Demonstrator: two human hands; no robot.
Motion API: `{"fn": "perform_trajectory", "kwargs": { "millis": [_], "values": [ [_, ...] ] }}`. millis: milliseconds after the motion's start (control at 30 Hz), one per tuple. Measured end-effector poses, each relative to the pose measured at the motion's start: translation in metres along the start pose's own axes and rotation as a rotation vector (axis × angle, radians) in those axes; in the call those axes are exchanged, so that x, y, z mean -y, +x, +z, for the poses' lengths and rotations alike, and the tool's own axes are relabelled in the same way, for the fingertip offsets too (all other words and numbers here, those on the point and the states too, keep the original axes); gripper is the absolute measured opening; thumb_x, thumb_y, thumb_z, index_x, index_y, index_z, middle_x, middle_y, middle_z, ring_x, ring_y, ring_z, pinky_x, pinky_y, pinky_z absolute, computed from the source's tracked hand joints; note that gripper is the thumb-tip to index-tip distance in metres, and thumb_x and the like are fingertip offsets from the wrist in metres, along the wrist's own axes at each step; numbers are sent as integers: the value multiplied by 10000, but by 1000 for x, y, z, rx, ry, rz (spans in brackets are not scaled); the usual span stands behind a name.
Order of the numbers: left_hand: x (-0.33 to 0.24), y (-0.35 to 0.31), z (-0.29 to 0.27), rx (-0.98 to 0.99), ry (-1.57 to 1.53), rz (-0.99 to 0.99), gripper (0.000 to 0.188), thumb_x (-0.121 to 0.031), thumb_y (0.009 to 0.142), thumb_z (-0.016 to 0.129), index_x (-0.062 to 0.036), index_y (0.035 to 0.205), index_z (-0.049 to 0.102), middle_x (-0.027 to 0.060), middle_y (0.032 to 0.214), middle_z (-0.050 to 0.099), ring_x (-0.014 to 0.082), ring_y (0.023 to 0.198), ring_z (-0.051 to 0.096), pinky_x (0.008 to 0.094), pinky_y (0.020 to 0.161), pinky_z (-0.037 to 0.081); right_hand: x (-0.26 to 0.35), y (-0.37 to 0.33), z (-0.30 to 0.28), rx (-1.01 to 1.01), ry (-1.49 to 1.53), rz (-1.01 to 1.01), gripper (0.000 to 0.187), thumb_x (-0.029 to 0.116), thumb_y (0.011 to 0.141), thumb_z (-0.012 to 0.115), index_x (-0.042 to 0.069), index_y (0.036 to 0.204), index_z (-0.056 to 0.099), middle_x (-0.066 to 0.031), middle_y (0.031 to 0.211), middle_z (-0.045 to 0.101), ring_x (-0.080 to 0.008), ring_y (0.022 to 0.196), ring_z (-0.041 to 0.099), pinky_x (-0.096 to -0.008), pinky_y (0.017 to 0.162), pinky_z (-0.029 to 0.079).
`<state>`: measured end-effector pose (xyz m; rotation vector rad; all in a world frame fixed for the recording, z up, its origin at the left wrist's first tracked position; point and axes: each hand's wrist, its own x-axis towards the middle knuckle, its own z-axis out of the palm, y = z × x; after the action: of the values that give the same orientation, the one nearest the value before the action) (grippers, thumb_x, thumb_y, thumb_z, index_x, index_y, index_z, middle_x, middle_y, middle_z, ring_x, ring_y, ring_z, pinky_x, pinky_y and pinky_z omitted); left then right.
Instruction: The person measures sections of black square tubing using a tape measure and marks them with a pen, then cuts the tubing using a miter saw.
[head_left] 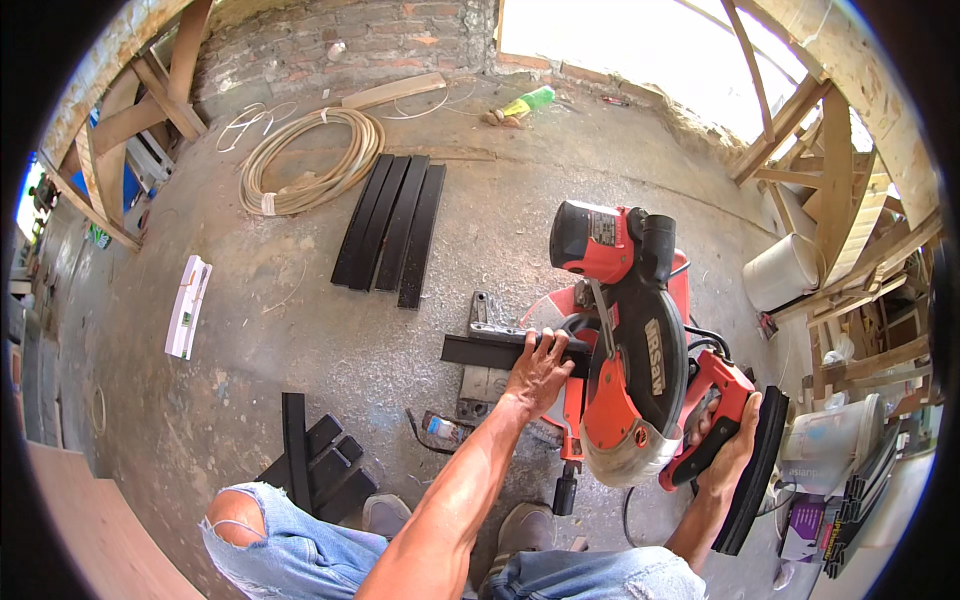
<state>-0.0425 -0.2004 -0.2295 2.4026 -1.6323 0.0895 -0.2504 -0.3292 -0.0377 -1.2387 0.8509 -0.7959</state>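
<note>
Down on the floor (270,340): one red saw (645,350), blade hard to make out!
Left hand (541,370): holding one black bar (480,351) on the saw, right end hidden
Right hand (738,446): wrapped round the handle (722,385), fingers partly concealed
Long strips (401,225): four, side by side
Short pieces (328,468): near the knee (236,518), count unclear

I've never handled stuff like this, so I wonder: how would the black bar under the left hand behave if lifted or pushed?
The bar would probably feel stiff: it runs straight beyond the left hand without visible sag. Its flat-looking side suggests it would slide rather than roll. Being slim, it may be easy to lift, though I can't judge its weight.
</note>
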Motion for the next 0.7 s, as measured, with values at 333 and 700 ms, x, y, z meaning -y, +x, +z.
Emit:
{"fn": "perform_trajectory", "kwargs": {
  "millis": [333, 700],
  "values": [
    [1, 0, 0, 5, -2, 4, 306, -135, 786, 682, -165, 1088, 723, 154, 1353, 433, 359, 1340, 362, 553, 1134, 244, -1, 0, 2, -13, 22, 1, 645, 668, 1004, 425, 53, 873, 574, -24, 607, 478, -141, 474, 463, -270, 453, 380],
    [0, 1, 3, 1, 1, 2, 307, -156, 776, 684, -179, 1078, 732, 156, 1378, 428, 360, 1344, 360, 561, 1136, 234, -3, -1, 0, 5, 13, -19, 638, 654, 1011, 423, 49, 876, 578, -32, 616, 485, -150, 486, 463, -277, 460, 386]
  ]
}}
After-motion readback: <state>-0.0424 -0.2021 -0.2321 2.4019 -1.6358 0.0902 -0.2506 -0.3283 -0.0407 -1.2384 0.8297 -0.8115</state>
